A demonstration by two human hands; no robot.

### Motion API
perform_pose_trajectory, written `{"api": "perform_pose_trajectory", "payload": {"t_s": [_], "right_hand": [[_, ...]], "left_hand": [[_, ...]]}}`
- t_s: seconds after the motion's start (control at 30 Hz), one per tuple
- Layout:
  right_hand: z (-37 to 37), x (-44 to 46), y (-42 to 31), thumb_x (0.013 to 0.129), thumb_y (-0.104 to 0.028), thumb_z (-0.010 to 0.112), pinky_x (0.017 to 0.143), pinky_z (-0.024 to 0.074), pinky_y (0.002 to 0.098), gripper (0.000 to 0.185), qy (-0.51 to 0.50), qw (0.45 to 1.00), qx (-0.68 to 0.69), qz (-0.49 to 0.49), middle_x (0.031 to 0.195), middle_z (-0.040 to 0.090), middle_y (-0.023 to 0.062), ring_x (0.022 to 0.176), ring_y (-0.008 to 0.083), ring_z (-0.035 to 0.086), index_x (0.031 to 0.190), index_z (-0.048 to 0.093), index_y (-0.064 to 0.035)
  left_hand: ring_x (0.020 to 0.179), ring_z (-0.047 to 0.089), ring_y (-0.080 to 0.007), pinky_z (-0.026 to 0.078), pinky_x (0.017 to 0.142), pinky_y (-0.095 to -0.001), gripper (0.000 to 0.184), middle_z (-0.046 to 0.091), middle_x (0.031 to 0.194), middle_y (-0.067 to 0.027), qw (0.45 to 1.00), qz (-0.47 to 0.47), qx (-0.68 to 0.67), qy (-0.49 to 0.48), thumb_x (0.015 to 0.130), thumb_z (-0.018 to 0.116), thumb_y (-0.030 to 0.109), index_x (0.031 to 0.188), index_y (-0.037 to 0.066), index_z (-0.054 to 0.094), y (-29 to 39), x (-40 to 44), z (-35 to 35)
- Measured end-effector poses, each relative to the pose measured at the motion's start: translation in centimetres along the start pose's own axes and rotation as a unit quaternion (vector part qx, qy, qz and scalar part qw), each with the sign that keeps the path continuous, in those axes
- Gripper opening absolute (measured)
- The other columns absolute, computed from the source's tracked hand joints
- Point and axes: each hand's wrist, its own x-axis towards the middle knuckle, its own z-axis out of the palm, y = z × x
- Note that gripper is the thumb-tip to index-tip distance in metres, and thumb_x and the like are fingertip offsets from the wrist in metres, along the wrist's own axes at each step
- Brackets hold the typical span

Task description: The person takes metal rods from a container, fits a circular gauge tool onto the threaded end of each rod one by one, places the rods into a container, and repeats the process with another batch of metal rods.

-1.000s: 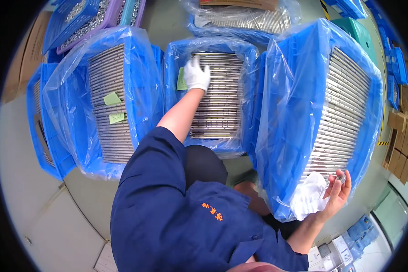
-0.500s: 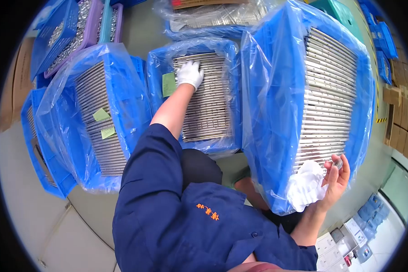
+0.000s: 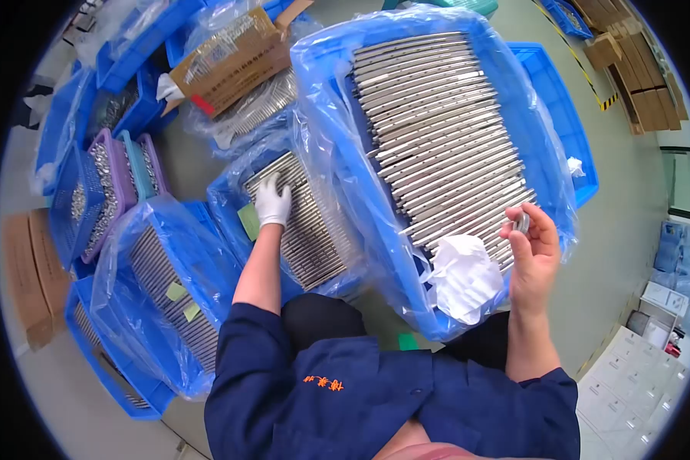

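My left hand (image 3: 273, 202), in a white glove, rests with its fingers apart on metal rods (image 3: 311, 253) lined up in the middle blue crate. A green paper note (image 3: 248, 221) lies beside it. My bare right hand (image 3: 534, 257) is raised over the near right corner of the large crate. Its thumb and fingers pinch a small round metal piece (image 3: 522, 222), whose exact kind I cannot make out. Below it are rows of metal rods with dark holes (image 3: 445, 138). A crumpled white cloth (image 3: 464, 277) lies over the near end, left of my right hand.
The large blue crate (image 3: 326, 92) is lined with clear plastic. Another crate of rods (image 3: 172, 295) with green notes stands at left. A cardboard box (image 3: 234, 61) lies beyond the middle crate. Baskets of small metal parts (image 3: 103, 192) stand at far left.
The view has swung to the right, so the crates appear further left. My left hand stays on the rods in the middle crate. My right hand still pinches the small metal piece.
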Motion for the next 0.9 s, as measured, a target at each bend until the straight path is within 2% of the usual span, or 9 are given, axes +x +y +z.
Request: {"api": "perform_pose_trajectory", "payload": {"t_s": [0.17, 0.27, 0.3, 0.37, 0.5, 0.57, 0.6, 0.73, 0.9], "right_hand": [[-1.9, -1.2, -2.8, 0.082, 0.000, 0.060, 0.079, 0.0463, 0.0278, 0.038, 0.001, 0.993, 0.012, -0.115, 0.106, 0.056, 0.0127, 0.085, 0.0146, 0.054, 0.119, 0.049, 0.0005], [-3.7, -1.7, -4.0, 0.085, -0.003, 0.058, 0.079, 0.0462, 0.0280, 0.037, 0.036, 0.988, 0.063, -0.140, 0.107, 0.056, 0.0140, 0.084, 0.0148, 0.055, 0.119, 0.048, 0.0009], [-4.5, -1.9, -4.3, 0.085, -0.003, 0.058, 0.079, 0.0462, 0.0279, 0.036, 0.050, 0.986, 0.079, -0.142, 0.107, 0.056, 0.0143, 0.083, 0.0148, 0.055, 0.120, 0.048, 0.0010], [-5.7, -2.4, -5.0, 0.086, -0.003, 0.057, 0.078, 0.0464, 0.0264, 0.035, 0.089, 0.983, 0.090, -0.133, 0.105, 0.058, 0.0143, 0.082, 0.0133, 0.056, 0.119, 0.049, 0.0010], [-7.6, -2.7, -5.9, 0.085, -0.003, 0.058, 0.076, 0.0462, 0.0244, 0.032, 0.103, 0.976, 0.147, -0.120, 0.101, 0.061, 0.0121, 0.080, 0.0114, 0.057, 0.116, 0.052, 0.0010], [-8.3, -2.9, -6.3, 0.085, -0.004, 0.059, 0.076, 0.0460, 0.0242, 0.031, 0.103, 0.974, 0.168, -0.109, 0.101, 0.061, 0.0108, 0.080, 0.0116, 0.057, 0.115, 0.053, 0.0009], [-8.6, -3.1, -6.5, 0.085, -0.005, 0.059, 0.076, 0.0459, 0.0244, 0.031, 0.105, 0.973, 0.180, -0.104, 0.100, 0.062, 0.0102, 0.080, 0.0116, 0.057, 0.115, 0.053, 0.0008], [-9.8, -3.4, -7.0, 0.085, -0.007, 0.061, 0.076, 0.0455, 0.0249, 0.031, 0.116, 0.966, 0.212, -0.093, 0.099, 0.062, 0.0083, 0.081, 0.0115, 0.056, 0.114, 0.054, 0.0005], [-10.4, -3.9, -7.6, 0.084, -0.008, 0.062, 0.076, 0.0450, 0.0243, 0.030, 0.102, 0.960, 0.245, -0.087, 0.096, 0.062, 0.0074, 0.080, 0.0110, 0.055, 0.113, 0.056, -0.0005]], "left_hand": [[0.110, 0.051, -0.0283, 0.037, 0.098, -0.0352, 0.037, 0.054, 0.116, -0.0160, 0.975, 0.052, -0.120, 0.178, 0.082, 0.060, 0.016, 0.115, 0.001, 0.054, 8.4, 2.4, -11.2], [0.111, 0.051, -0.0228, 0.039, 0.096, -0.0319, 0.037, 0.053, 0.117, -0.0134, 0.940, 0.161, -0.268, 0.137, 0.081, 0.062, 0.008, 0.117, 0.001, 0.053, 16.9, 2.3, -16.6], [0.110, 0.052, -0.0221, 0.040, 0.094, -0.0315, 0.037, 0.054, 0.116, -0.0131, 0.944, 0.206, -0.217, 0.138, 0.082, 0.062, 0.008, 0.117, 0.000, 0.053, 20.0, 1.7, -18.1], [0.108, 0.053, -0.0221, 0.041, 0.094, -0.0316, 0.038, 0.055, 0.116, -0.0127, 0.919, 0.202, -0.339, -0.004, 0.081, 0.062, 0.008, 0.117, 0.000, 0.053, 27.1, -1.0, -20.2], [0.106, 0.054, -0.0296, 0.040, 0.094, -0.0339, 0.054, 0.056, 0.114, -0.0146, 0.880, 0.379, -0.092, -0.270, 0.070, 0.070, 0.023, 0.117, 0.002, 0.053, 35.6, -7.9, -21.2], [0.113, 0.049, -0.0296, 0.037, 0.098, -0.0327, 0.060, 0.053, 0.118, -0.0163, 0.819, 0.464, -0.059, -0.334, 0.069, 0.071, 0.022, 0.121, 0.002, 0.050, 37.2, -10.6, -20.2], [0.104, 0.054, -0.0299, 0.043, 0.090, -0.0338, 0.052, 0.057, 0.110, -0.0142, 0.801, 0.508, -0.038, -0.314, 0.068, 0.070, 0.022, 0.115, 0.005, 0.056, 37.3, -11.5, -19.4], [0.077, 0.059, -0.0278, 0.046, 0.070, -0.0358, 0.020, 0.062, 0.079, -0.0090, 0.765, 0.411, 0.095, -0.487, 0.071, 0.067, 0.017, 0.089, 0.008, 0.064, 37.3, -11.6, -19.4], [0.076, 0.061, -0.0282, 0.047, 0.072, -0.0368, 0.016, 0.063, 0.081, -0.0101, 0.704, 0.406, 0.278, -0.512, 0.076, 0.062, 0.023, 0.085, 0.010, 0.066, 38.1, -13.1, -19.6]]}}
